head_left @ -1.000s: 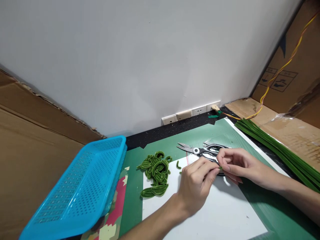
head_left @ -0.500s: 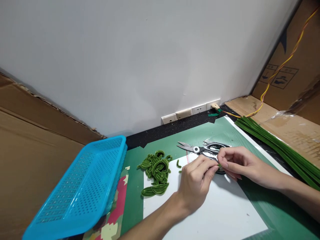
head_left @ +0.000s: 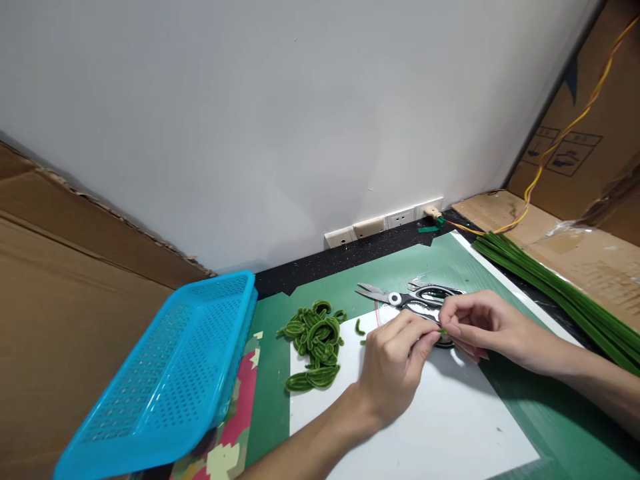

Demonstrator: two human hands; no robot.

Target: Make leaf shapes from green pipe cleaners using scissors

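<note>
My left hand (head_left: 395, 360) and my right hand (head_left: 487, 330) meet over the white sheet (head_left: 425, 420), both closed in a pinch. Between their fingertips shows a small green pipe cleaner piece (head_left: 443, 331), mostly hidden by the fingers. Just behind the hands lie scissors (head_left: 395, 299) with black and white handles, blades pointing left and slightly apart. To the left of my left hand is a pile of bent green pipe cleaner shapes (head_left: 315, 340), some looped like leaves. A short curved offcut (head_left: 359, 327) sits between the pile and my left hand.
A blue perforated basket (head_left: 165, 373) stands at left beside cardboard (head_left: 75, 300). Long green pipe cleaners (head_left: 555, 293) lie in a bundle at right. Behind the green mat (head_left: 400, 263), a plug (head_left: 433, 212) with a yellow cord sits in the wall sockets (head_left: 370, 228).
The whole view has shifted slightly. Both hands keep their pinch on the green piece, with hardly any movement of their own.
</note>
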